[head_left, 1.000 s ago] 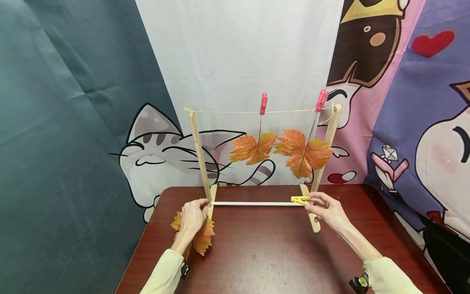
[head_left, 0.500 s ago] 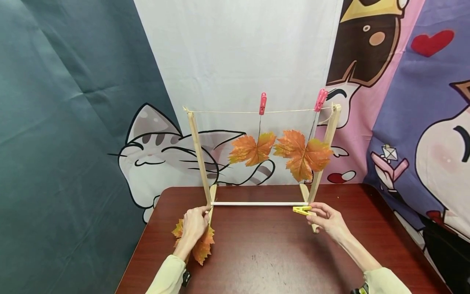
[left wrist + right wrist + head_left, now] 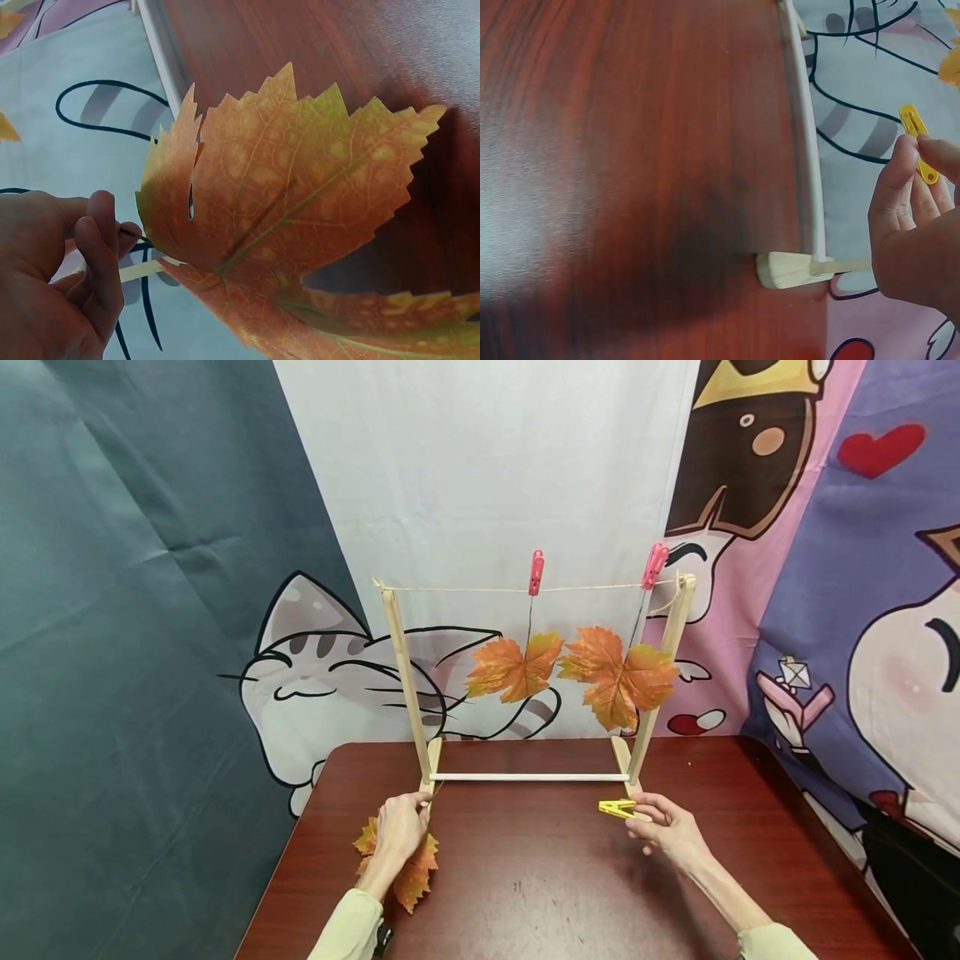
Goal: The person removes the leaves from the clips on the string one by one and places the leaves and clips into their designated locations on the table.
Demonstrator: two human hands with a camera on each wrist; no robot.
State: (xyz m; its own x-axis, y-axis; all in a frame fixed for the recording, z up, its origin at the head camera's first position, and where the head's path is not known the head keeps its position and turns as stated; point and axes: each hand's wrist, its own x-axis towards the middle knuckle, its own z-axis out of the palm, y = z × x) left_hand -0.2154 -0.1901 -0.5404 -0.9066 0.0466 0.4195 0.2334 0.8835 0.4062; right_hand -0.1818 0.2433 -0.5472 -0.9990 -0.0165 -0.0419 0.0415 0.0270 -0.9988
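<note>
My left hand (image 3: 401,832) pinches the thin stem of an orange-yellow artificial maple leaf (image 3: 277,180); the leaf hangs below the fingers, partly covered by the hand in the head view. My right hand (image 3: 671,835) pinches a yellow clothespin (image 3: 617,809) between thumb and fingers, its other end pointing left. Both hands are in front of a wooden frame, low near its feet. Across the frame's top runs a thin string (image 3: 457,589). Two pink clothespins (image 3: 536,573) on it hold two more maple leaves (image 3: 619,678) by their stems, toward the right side.
The frame has a left post (image 3: 406,681), a right post (image 3: 663,672) and a white crossbar (image 3: 525,777) low between them. It stands on a dark red-brown table (image 3: 525,877). Printed cloth (image 3: 135,652) hangs behind and at both sides.
Both hands have come down and toward me, the left with the maple leaf, the right with the yellow clothespin. The clothespin now sits below the white crossbar in the head view.
</note>
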